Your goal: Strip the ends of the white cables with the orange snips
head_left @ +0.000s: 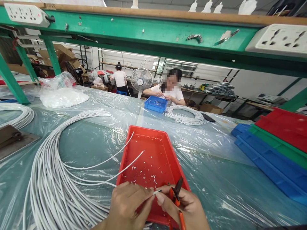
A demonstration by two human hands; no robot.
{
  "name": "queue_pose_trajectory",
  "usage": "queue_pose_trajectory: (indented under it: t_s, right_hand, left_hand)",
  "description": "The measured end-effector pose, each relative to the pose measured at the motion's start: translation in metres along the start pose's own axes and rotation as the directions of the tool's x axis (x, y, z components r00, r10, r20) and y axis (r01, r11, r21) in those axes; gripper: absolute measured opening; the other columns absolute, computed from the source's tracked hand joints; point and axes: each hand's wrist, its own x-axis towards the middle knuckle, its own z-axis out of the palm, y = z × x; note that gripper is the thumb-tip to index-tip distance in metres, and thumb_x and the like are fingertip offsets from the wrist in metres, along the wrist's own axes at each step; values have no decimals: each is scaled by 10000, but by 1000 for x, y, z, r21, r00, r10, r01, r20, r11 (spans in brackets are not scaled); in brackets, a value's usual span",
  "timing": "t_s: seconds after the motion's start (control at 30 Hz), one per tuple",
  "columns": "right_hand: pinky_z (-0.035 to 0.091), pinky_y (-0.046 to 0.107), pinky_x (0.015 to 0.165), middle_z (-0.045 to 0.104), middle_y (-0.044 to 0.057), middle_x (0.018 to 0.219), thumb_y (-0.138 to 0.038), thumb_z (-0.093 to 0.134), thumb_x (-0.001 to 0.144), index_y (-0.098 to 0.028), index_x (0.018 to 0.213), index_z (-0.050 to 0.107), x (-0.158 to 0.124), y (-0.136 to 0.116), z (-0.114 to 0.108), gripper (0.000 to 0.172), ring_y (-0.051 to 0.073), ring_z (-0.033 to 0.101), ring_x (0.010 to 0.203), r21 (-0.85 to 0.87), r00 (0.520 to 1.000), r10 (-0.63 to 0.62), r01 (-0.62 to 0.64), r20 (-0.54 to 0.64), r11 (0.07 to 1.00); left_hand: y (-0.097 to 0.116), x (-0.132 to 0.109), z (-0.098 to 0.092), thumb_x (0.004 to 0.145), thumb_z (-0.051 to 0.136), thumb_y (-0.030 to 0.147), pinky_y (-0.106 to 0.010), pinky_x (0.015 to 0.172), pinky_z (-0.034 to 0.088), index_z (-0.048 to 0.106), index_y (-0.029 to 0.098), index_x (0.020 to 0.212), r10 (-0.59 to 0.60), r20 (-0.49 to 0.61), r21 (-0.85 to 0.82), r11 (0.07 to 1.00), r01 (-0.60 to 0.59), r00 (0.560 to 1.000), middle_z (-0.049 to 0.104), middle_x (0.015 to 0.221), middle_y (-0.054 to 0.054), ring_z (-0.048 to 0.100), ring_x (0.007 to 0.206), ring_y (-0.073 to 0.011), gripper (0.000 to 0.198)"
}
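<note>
My left hand (130, 204) is closed in a pinch on the end of a white cable (157, 192), just above the near part of a red tray (169, 153). Orange-handled wire cutters (177, 191) rest in my right hand (189, 207), their dark jaws pointing up and away from the cable. The thumb and a finger of that hand also touch the cable tip. To the left lies a large coil of white cables (48, 159); two loose cable ends (134, 159) reach over the tray. Small white scraps (144, 174) are scattered on the tray floor.
Stacked red, green and blue trays (271, 153) stand at the right. Across the table a person (177, 94) works over a blue tray (155, 108), beside another cable coil (184, 115). A plastic bag (62, 95) and a metal block (11, 139) lie left. A green beam (144, 32) crosses overhead.
</note>
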Motion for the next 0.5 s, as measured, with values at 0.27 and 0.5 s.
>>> queue_pose_trajectory:
  t_s: [0.27, 0.5]
  right_hand:
    - [374, 198, 444, 582, 1, 441, -352, 797, 489, -147, 580, 680, 2, 8, -2, 253, 98, 470, 422, 53, 998, 58, -57, -21, 997]
    - [377, 162, 472, 571, -24, 464, -270, 800, 558, -137, 614, 662, 12, 19, -10, 200, 68, 470, 439, 192, 974, 101, -140, 200, 971]
  left_hand:
    - [-1, -2, 4, 764, 578, 96, -217, 473, 423, 654, 135, 760, -66, 37, -35, 997, 67, 997, 678, 560, -39, 604, 450, -131, 85]
    - [3, 2, 1, 813, 544, 207, -215, 530, 444, 704, 163, 724, -380, 296, -202, 872, 447, 876, 694, 618, -50, 613, 538, -147, 188]
